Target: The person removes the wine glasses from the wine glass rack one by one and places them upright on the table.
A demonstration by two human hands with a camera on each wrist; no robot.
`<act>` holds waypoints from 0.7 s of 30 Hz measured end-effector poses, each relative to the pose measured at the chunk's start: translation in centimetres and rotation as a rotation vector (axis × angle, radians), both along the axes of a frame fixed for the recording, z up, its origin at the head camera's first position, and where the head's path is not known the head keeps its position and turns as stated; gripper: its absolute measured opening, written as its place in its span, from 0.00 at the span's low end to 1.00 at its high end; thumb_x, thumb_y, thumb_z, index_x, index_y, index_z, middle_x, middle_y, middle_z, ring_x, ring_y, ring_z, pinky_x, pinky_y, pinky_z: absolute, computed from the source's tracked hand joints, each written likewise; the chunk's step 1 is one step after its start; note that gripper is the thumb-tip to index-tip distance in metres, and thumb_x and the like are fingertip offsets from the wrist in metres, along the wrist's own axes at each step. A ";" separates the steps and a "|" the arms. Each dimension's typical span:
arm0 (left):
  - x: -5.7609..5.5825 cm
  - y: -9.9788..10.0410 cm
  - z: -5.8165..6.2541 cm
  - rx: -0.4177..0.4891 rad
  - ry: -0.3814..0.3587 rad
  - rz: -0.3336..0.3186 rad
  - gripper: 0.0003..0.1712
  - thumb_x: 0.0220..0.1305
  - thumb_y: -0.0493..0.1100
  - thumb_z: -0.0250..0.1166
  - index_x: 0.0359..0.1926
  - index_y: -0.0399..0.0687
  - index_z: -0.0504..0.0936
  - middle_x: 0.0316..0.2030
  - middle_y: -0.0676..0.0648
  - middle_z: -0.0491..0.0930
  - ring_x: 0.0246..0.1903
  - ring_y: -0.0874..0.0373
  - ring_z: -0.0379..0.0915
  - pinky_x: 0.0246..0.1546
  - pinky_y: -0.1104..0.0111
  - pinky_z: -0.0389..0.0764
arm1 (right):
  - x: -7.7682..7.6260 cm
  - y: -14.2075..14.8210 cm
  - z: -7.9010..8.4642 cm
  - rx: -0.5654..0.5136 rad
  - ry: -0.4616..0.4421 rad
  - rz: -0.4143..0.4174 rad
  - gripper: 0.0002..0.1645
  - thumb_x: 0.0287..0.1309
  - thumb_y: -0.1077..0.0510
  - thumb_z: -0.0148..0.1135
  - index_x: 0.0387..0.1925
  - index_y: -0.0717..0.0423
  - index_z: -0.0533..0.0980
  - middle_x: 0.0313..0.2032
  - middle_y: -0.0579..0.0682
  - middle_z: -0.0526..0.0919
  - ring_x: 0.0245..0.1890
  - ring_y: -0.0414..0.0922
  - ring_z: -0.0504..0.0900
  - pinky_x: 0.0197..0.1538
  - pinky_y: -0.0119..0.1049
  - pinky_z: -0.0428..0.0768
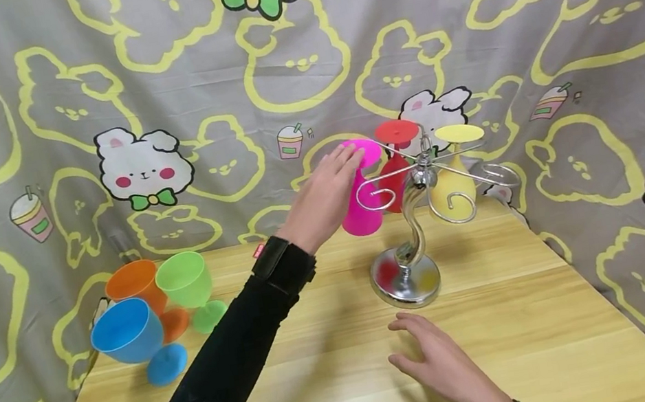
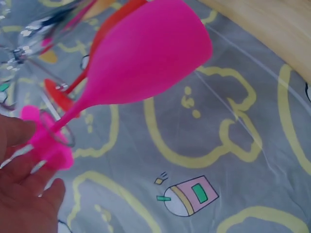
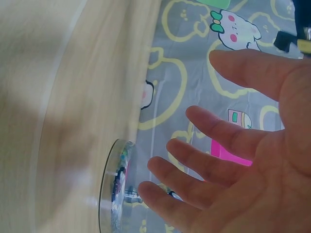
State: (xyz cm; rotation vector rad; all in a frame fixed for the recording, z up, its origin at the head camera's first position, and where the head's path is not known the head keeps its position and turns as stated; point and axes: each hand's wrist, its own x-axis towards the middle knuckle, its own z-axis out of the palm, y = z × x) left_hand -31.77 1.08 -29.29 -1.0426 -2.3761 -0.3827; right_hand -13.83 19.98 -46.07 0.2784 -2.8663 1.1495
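Note:
A pink plastic goblet [image 1: 361,205] hangs upside down on a metal goblet rack [image 1: 416,228], its stem inside a wire loop in the left wrist view. My left hand [image 1: 327,190] holds its round foot [image 2: 51,145], with thumb and fingers at the foot's edge. Beside it, a red goblet [image 1: 395,176] and a yellow goblet [image 1: 452,192] hang bowl down from other arms. My right hand [image 1: 441,367] hovers over the table in front of the rack's round base, fingers spread and nothing in the palm.
On the table's left stand a blue goblet [image 1: 129,332], an orange goblet [image 1: 137,284] and a green goblet [image 1: 185,280], upright and close together. Curled wire arms [image 1: 455,210] stick out toward me from the rack. A patterned cloth [image 1: 203,73] hangs behind the wooden table [image 1: 322,368].

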 end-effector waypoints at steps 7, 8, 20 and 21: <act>-1.6 1.7 0.0 0.010 0.019 0.018 0.27 0.79 0.34 0.62 0.76 0.40 0.75 0.73 0.42 0.78 0.77 0.49 0.70 0.83 0.57 0.62 | 0.2 0.2 -0.1 0.004 0.007 -0.014 0.27 0.63 0.52 0.78 0.61 0.52 0.81 0.72 0.60 0.78 0.72 0.62 0.77 0.73 0.64 0.76; -1.6 1.7 0.1 0.028 0.009 0.025 0.27 0.79 0.33 0.61 0.76 0.40 0.75 0.73 0.41 0.78 0.77 0.49 0.71 0.83 0.57 0.62 | 0.2 0.2 -0.1 0.004 0.007 -0.016 0.27 0.63 0.52 0.78 0.61 0.52 0.82 0.72 0.60 0.78 0.72 0.61 0.77 0.73 0.64 0.76; -2.7 2.4 0.6 0.096 -0.044 0.091 0.26 0.81 0.32 0.59 0.75 0.42 0.76 0.71 0.42 0.80 0.75 0.49 0.73 0.81 0.60 0.67 | 0.0 0.2 -0.2 -0.012 -0.004 -0.018 0.27 0.63 0.52 0.78 0.61 0.51 0.81 0.72 0.59 0.78 0.72 0.62 0.77 0.73 0.65 0.76; -2.8 2.5 0.6 0.093 -0.042 0.090 0.26 0.81 0.33 0.59 0.75 0.42 0.76 0.71 0.43 0.80 0.75 0.50 0.72 0.81 0.61 0.67 | 0.0 0.2 -0.3 -0.014 -0.004 -0.016 0.27 0.63 0.51 0.79 0.61 0.51 0.81 0.72 0.59 0.78 0.72 0.62 0.77 0.72 0.65 0.76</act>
